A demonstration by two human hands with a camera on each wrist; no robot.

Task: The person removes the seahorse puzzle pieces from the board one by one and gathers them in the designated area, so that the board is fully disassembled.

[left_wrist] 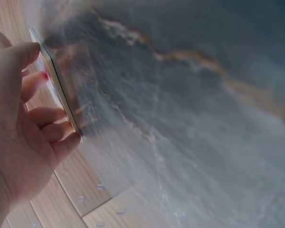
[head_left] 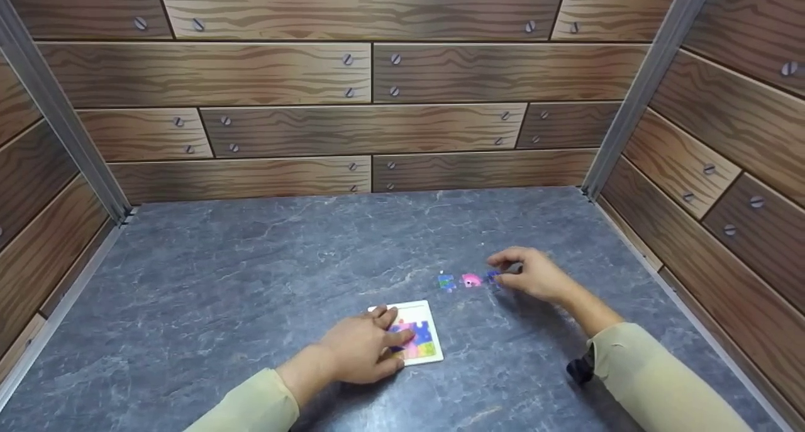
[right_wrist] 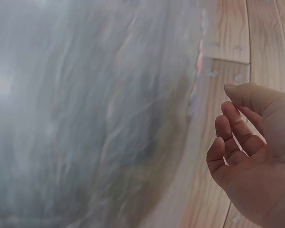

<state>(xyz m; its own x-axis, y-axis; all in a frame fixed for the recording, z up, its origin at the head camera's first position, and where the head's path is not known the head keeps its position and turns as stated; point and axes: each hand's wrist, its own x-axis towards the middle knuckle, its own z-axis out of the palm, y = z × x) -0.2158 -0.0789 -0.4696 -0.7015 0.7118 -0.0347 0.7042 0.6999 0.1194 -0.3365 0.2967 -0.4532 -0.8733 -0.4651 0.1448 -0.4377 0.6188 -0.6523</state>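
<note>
A small square jigsaw board (head_left: 435, 350) with a white frame lies on the table, partly filled with pink, blue and yellow-green pieces. My left hand (head_left: 361, 347) rests across its left side, fingers spread over the pieces and thumb at the near edge. The left wrist view shows the board (left_wrist: 61, 92) edge-on beneath the fingertips. Up and to the right lie three loose jigsaw pieces in a row: a blue-green one (head_left: 446, 282), a pink one with an eye (head_left: 471, 280) and a dark blue one (head_left: 493, 277). Thumb and index finger parted, my right hand (head_left: 534, 275) hovers beside the dark blue piece.
The grey marbled tabletop (head_left: 251, 262) extends around the board. Wood-print panels (head_left: 371, 127) wall it in at the back and both sides, with metal posts (head_left: 635, 99) at the rear corners. A dark band (head_left: 580, 368) sits by the right sleeve.
</note>
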